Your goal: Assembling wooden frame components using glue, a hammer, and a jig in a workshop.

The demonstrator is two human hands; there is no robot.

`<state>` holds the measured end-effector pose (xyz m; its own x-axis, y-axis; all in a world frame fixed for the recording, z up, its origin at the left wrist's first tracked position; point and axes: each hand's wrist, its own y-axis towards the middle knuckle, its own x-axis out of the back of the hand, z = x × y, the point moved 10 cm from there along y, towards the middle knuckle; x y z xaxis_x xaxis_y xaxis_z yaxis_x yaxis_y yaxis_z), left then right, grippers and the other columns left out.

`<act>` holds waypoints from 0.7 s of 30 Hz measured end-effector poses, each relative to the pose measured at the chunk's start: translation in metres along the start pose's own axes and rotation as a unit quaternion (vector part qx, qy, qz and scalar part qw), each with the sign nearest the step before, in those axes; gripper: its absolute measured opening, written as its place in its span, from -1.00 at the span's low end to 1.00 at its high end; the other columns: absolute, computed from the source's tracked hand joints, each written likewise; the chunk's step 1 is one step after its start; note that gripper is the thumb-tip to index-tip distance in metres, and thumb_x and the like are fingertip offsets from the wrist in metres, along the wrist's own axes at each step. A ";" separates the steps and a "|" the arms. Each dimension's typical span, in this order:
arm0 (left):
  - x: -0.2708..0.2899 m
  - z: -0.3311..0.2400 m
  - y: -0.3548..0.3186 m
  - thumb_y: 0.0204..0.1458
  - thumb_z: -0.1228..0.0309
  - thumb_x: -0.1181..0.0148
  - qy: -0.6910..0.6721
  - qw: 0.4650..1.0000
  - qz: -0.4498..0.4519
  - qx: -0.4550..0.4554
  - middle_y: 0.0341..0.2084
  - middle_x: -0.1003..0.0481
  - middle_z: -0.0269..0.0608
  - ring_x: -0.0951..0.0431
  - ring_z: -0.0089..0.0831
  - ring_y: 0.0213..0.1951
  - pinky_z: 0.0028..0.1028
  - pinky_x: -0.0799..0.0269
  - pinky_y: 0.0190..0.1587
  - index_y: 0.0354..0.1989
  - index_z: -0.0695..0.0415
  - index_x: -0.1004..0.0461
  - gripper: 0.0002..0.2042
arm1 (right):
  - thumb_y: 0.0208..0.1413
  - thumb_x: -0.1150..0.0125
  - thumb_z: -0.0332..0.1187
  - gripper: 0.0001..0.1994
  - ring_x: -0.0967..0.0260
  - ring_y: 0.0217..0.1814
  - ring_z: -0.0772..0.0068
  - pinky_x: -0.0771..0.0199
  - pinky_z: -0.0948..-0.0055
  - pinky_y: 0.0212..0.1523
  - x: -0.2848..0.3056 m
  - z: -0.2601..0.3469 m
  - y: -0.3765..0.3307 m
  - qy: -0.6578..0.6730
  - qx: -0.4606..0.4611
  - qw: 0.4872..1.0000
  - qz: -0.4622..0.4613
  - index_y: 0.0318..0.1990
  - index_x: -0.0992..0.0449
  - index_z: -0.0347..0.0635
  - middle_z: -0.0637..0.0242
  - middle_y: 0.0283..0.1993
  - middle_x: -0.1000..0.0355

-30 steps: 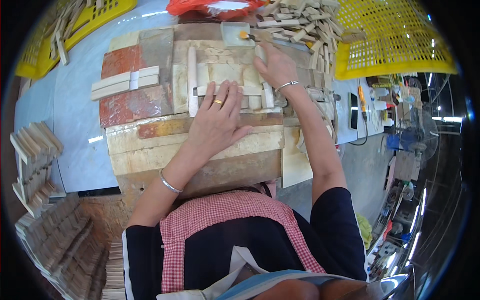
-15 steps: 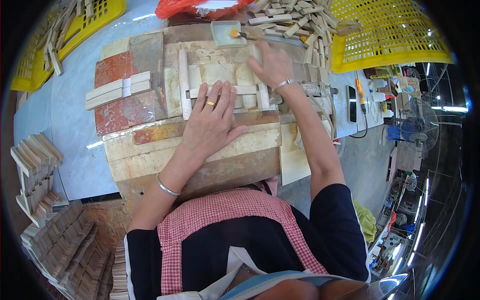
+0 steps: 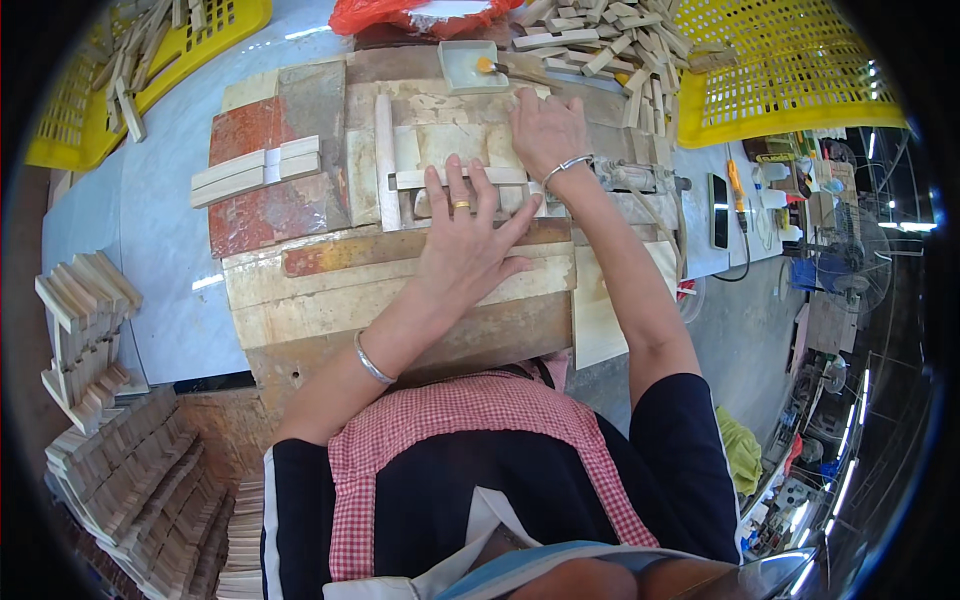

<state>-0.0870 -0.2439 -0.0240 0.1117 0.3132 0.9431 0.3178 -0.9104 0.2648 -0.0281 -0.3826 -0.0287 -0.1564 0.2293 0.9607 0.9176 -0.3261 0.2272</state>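
Note:
A pale wooden crosspiece [image 3: 420, 180] lies between a long upright wooden strip [image 3: 386, 150] on its left and another wooden strip [image 3: 538, 204] on its right, all on a worn work board. My left hand [image 3: 468, 235] is flat and spread, its fingertips on the crosspiece and its index finger reaching the right strip's lower end. My right hand [image 3: 552, 135] curls over the upper part of the right strip and hides it. Its fingertips are mostly covered by the hand itself. Just above stands a shallow square dish [image 3: 472, 68] with a brush [image 3: 490, 66] across its rim.
Two joined wooden pieces [image 3: 255, 172] lie on the board's reddish left part. A metal cylinder fitting [image 3: 630, 176] with a hose sits right of my right hand. Loose wood pieces [image 3: 605, 45] heap beside a yellow basket [image 3: 790, 75]. Stacked wooden frames [image 3: 130, 470] stand lower left.
My left hand has shifted right along the crosspiece and its fingers have spread wider. The right hand's fingers have curled in over the right strip. The whole view has moved slightly.

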 end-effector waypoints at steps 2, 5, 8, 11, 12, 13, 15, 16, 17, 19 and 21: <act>0.000 0.000 0.000 -0.12 -0.20 -0.10 0.006 1.000 -0.008 -0.003 0.12 -0.17 0.36 -0.04 0.38 0.22 0.26 0.15 0.23 0.29 -0.35 -0.14 -0.28 | 0.19 0.07 -0.13 -0.69 -0.42 -0.33 0.20 -0.17 0.21 -0.19 -0.006 -0.009 0.001 0.018 -0.012 0.999 0.042 -0.07 -0.44 -0.08 0.20 -0.44 -0.48; -0.001 -0.001 -0.002 -0.14 -0.19 -0.12 0.009 1.000 -0.009 -0.007 0.12 -0.17 0.35 -0.02 0.37 0.24 0.25 0.16 0.24 0.28 -0.36 -0.15 -0.28 | 0.18 0.03 -0.12 -0.68 -0.39 -0.24 0.21 -0.18 0.21 -0.18 0.000 -0.020 -0.002 0.064 -0.007 0.997 0.051 -0.02 -0.46 -0.02 0.22 -0.37 -0.43; 0.001 0.001 -0.003 -0.15 -0.17 -0.15 -0.001 1.000 -0.016 0.000 0.13 -0.17 0.33 -0.03 0.36 0.24 0.23 0.15 0.25 0.27 -0.37 -0.16 -0.28 | 0.14 -0.04 -0.13 -0.68 -0.35 -0.16 0.22 -0.20 0.22 -0.17 0.010 -0.021 -0.007 0.111 0.000 0.994 -0.004 0.00 -0.49 0.04 0.23 -0.29 -0.38; 0.004 0.006 -0.004 -0.16 -0.14 -0.18 0.006 1.000 -0.004 0.005 0.13 -0.18 0.31 -0.06 0.32 0.23 0.19 0.13 0.25 0.27 -0.37 -0.16 -0.27 | 0.11 -0.09 -0.14 -0.68 -0.33 -0.14 0.23 -0.21 0.24 -0.16 0.013 -0.018 -0.008 0.149 -0.017 0.988 -0.025 -0.02 -0.51 0.04 0.25 -0.27 -0.36; 0.002 0.005 -0.002 -0.16 -0.14 -0.18 0.005 1.000 -0.002 -0.001 0.13 -0.18 0.31 -0.06 0.32 0.23 0.19 0.13 0.25 0.27 -0.37 -0.16 -0.27 | 0.10 -0.11 -0.15 -0.69 -0.33 -0.15 0.23 -0.22 0.25 -0.16 0.013 -0.020 -0.010 0.167 -0.022 0.985 -0.026 -0.03 -0.53 0.03 0.26 -0.28 -0.37; 0.005 0.007 -0.004 -0.17 -0.13 -0.19 0.003 1.000 -0.010 -0.004 0.13 -0.18 0.31 -0.07 0.29 0.24 0.17 0.11 0.26 0.27 -0.36 -0.17 -0.27 | 0.10 -0.11 -0.15 -0.69 -0.33 -0.15 0.23 -0.22 0.25 -0.16 0.016 -0.018 -0.010 0.168 -0.021 0.985 -0.028 -0.03 -0.53 0.03 0.26 -0.28 -0.37; 0.010 0.009 -0.007 -0.17 -0.12 -0.20 0.001 1.000 -0.020 -0.008 0.13 -0.18 0.30 -0.08 0.27 0.24 0.15 0.10 0.26 0.27 -0.35 -0.18 -0.27 | 0.04 -0.16 -0.19 -0.72 -0.34 -0.12 0.22 -0.26 0.24 -0.13 0.034 -0.017 -0.016 0.196 -0.006 0.978 -0.072 -0.10 -0.56 0.02 0.25 -0.24 -0.39; 0.008 0.012 -0.009 -0.17 -0.11 -0.20 0.000 1.000 -0.018 -0.003 0.14 -0.18 0.30 -0.08 0.26 0.24 0.14 0.09 0.26 0.27 -0.35 -0.18 -0.28 | 0.04 -0.17 -0.24 -0.73 -0.36 -0.14 0.19 -0.30 0.23 -0.13 0.039 -0.026 -0.025 0.244 -0.024 0.966 -0.080 -0.10 -0.55 -0.02 0.21 -0.22 -0.40; 0.006 0.014 -0.011 -0.16 -0.11 -0.20 -0.001 1.000 -0.017 0.003 0.14 -0.18 0.30 -0.08 0.25 0.24 0.12 0.08 0.27 0.26 -0.36 -0.19 -0.29 | 0.04 -0.17 -0.29 -0.75 -0.38 -0.16 0.16 -0.34 0.22 -0.14 0.050 -0.037 -0.042 0.293 -0.041 0.951 -0.086 -0.10 -0.54 -0.06 0.17 -0.20 -0.41; 0.006 0.016 -0.015 -0.15 -0.09 -0.21 -0.005 1.000 -0.025 0.007 0.15 -0.17 0.30 -0.08 0.25 0.24 0.12 0.08 0.27 0.26 -0.32 -0.20 -0.29 | 0.03 -0.19 -0.39 -0.75 -0.40 -0.20 0.12 -0.39 0.23 -0.15 0.074 -0.058 -0.092 0.332 -0.115 0.933 -0.072 -0.09 -0.51 -0.13 0.12 -0.17 -0.41; 0.007 0.015 -0.014 -0.14 -0.08 -0.21 -0.010 0.999 -0.035 0.001 0.16 -0.16 0.30 -0.08 0.25 0.24 0.12 0.08 0.27 0.26 -0.28 -0.20 -0.30 | 0.04 -0.19 -0.42 -0.72 -0.37 -0.14 0.10 -0.37 0.26 -0.11 0.087 -0.079 -0.157 0.242 -0.097 0.962 -0.079 -0.05 -0.49 -0.11 0.12 -0.17 -0.40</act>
<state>-0.0768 -0.2248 -0.0245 0.1070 0.3817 0.9181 0.3278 -0.8853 0.3299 -0.2149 -0.3837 0.0322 -0.4828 -0.1479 0.8631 0.7906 -0.4975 0.3570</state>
